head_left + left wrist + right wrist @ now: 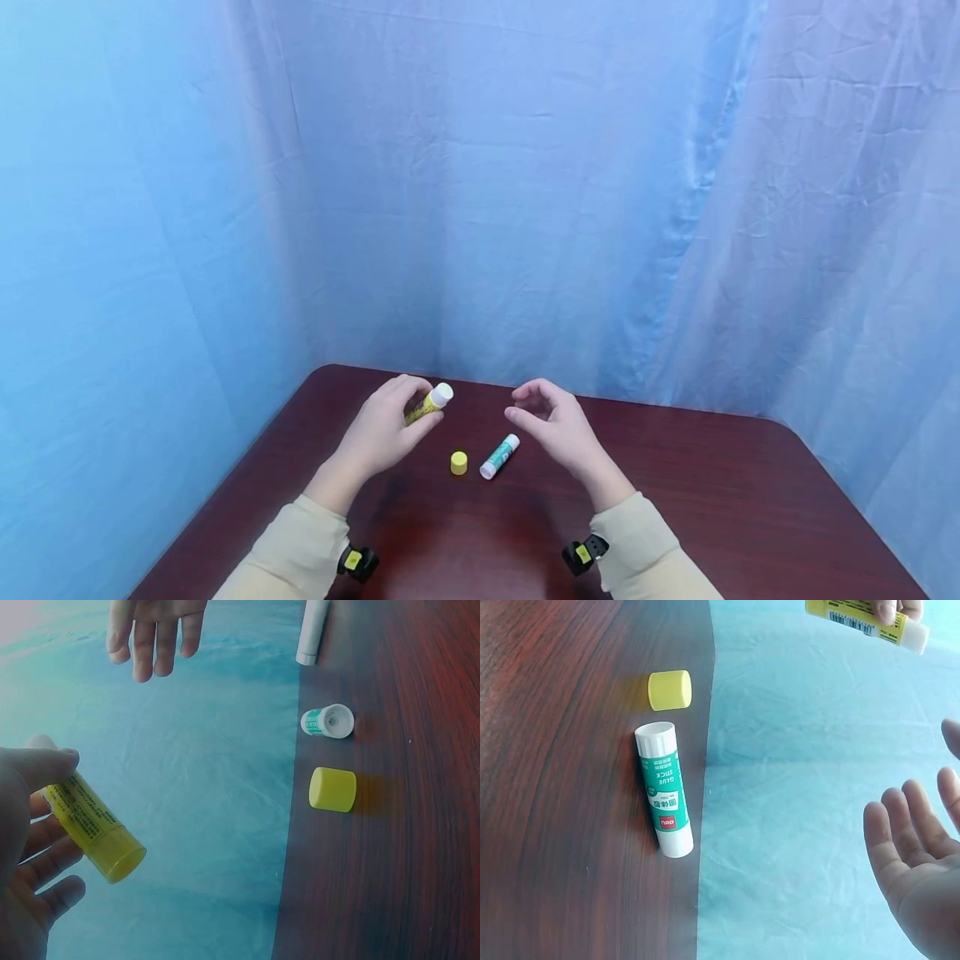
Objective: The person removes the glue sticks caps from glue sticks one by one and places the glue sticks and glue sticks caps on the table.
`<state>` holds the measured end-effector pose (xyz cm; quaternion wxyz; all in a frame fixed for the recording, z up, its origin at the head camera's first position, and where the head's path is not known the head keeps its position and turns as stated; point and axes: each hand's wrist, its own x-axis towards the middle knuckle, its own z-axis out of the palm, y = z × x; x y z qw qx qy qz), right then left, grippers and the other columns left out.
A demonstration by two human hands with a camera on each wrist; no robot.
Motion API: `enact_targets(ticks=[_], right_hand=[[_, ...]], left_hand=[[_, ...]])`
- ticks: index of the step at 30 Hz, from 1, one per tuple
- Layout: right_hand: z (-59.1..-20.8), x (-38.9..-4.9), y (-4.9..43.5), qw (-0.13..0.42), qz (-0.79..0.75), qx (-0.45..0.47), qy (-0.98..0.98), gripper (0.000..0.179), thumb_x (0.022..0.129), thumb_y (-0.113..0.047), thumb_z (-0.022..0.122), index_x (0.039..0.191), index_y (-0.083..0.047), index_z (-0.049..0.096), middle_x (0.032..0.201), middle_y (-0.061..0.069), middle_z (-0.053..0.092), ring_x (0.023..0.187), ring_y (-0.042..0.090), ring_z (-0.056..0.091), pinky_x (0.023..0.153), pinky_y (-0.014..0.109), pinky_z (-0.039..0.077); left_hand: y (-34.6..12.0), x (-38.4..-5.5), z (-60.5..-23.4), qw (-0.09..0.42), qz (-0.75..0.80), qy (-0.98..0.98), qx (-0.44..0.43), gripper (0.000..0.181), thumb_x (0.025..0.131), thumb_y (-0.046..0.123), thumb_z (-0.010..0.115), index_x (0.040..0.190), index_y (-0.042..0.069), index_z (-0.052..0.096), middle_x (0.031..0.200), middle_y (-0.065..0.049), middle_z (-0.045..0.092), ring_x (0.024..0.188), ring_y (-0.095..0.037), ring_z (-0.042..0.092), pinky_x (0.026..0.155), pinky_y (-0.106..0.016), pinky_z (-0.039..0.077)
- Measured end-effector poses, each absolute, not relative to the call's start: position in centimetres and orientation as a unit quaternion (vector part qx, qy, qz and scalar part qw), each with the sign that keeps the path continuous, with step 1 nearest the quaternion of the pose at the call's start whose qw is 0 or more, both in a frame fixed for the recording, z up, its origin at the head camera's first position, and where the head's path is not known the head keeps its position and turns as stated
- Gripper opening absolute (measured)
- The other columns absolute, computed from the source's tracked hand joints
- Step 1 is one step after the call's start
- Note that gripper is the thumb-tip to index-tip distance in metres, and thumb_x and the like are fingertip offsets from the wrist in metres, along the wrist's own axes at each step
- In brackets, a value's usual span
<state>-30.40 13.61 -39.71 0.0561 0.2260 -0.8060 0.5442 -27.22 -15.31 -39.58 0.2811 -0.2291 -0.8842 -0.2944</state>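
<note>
My left hand (375, 433) grips a yellow glue stick (425, 407) between thumb and fingers, held tilted above the table with its white end up and to the right. In the left wrist view the stick's yellow base (118, 855) points down. My right hand (562, 429) is in the air with fingers gently bent and apart from the thumb, holding nothing. On the table between the hands, a yellow cap (459, 463) stands beside a green-and-white glue stick (499, 457) lying on its side. The right wrist view shows its label (664, 791) plainly.
The dark red wooden table (675, 492) has rounded far corners. Blue curtains (495, 208) hang behind it and at both sides. A white tube-like thing (311, 634) shows at the top of the left wrist view; its kind is unclear.
</note>
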Motion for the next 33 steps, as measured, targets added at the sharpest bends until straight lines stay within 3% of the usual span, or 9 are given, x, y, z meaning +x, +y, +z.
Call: enact_targets(ticks=[9,13,18,33], right_hand=[[-40.0,-30.9,12.6,0.031,0.612,0.224,-0.758,0.029,0.093,-0.016,0.077,0.114,-0.003,0.061,0.11,0.012,0.065,0.097,0.033,0.067,0.08,0.038,0.058],[-40.4,-31.3,12.1,0.022,0.628,0.214,-0.748,0.03,0.092,-0.018,0.078,0.113,-0.003,0.061,0.112,0.013,0.065,0.099,0.031,0.067,0.081,0.044,0.058],[-41.0,-31.7,11.6,0.016,0.63,0.193,-0.752,0.031,0.091,-0.019,0.079,0.113,-0.004,0.062,0.112,0.012,0.066,0.098,0.026,0.068,0.08,0.043,0.059],[-42.6,-32.2,10.4,-0.021,0.638,0.164,-0.752,0.03,0.092,-0.014,0.077,0.114,-0.001,0.061,0.106,0.013,0.066,0.101,0.039,0.067,0.08,0.046,0.059]], left_hand=[[-15.3,-27.5,-39.7,0.264,-0.336,-0.876,-0.222,0.027,0.087,0.02,0.083,0.107,0.017,0.066,0.092,0.009,0.057,0.078,-0.023,0.057,0.068,-0.032,0.048],[-15.4,-27.9,-40.0,0.263,-0.343,-0.875,-0.219,0.026,0.087,0.021,0.083,0.106,0.017,0.065,0.09,0.009,0.057,0.078,-0.019,0.056,0.067,-0.032,0.048],[-15.5,-28.4,-40.5,0.265,-0.34,-0.877,-0.214,0.025,0.088,0.021,0.083,0.105,0.017,0.065,0.09,0.009,0.058,0.078,-0.013,0.054,0.069,-0.032,0.05],[-15.4,-29.0,-41.3,0.23,-0.342,-0.894,-0.176,0.026,0.088,0.021,0.082,0.107,0.014,0.065,0.085,0.006,0.058,0.076,-0.016,0.054,0.067,-0.032,0.049]])
